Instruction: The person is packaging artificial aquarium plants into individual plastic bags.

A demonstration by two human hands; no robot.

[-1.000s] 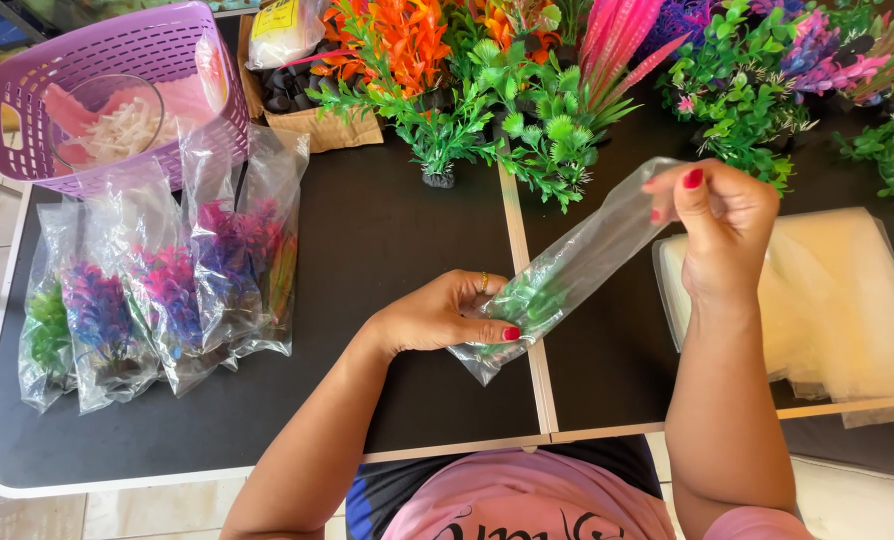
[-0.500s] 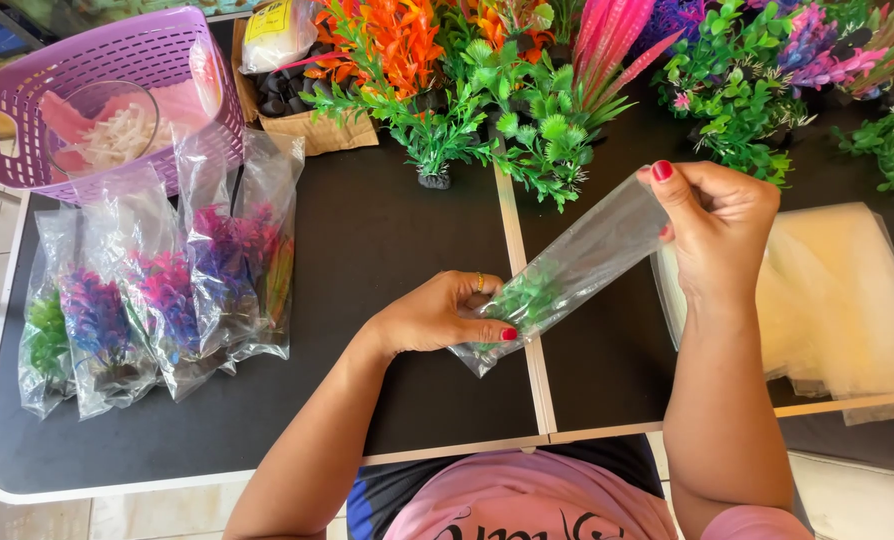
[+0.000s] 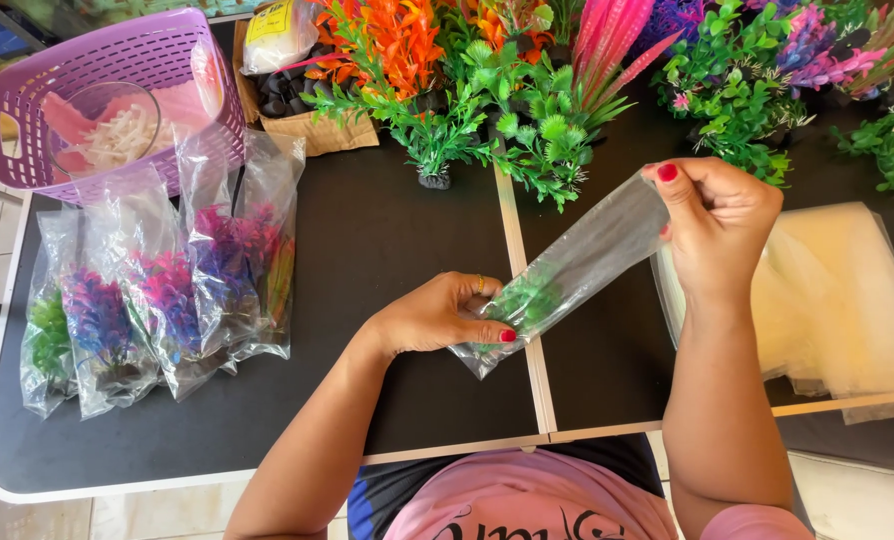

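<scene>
- A clear plastic bag (image 3: 567,275) was held stretched on a slant across the middle of the frame, lower end to the left, upper end to the right; a small green plastic plant (image 3: 519,300) was tucked in its lower end
- The left hand (image 3: 437,315) was closed around the bag's lower end, thumb pressed on top right by the green plant; it sat just above the black table (image 3: 367,240)
- The right hand (image 3: 717,225) was pinched shut on the bag's upper end, right of centre, lifted off the table; the two hands were kept well apart
- A row of already bagged plants (image 3: 157,300), purple, pink and green, was laid out at the left of the frame
- A purple basket (image 3: 117,70) was parked in the upper left corner, with a clear bowl of something pale inside; exact contents couldn't be made out
- Loose fake plants (image 3: 527,110), orange, green, pink and purple, were lined up along the top edge
- A pile of empty clear bags (image 3: 847,300) was spread at the right, just beside the right wrist
</scene>
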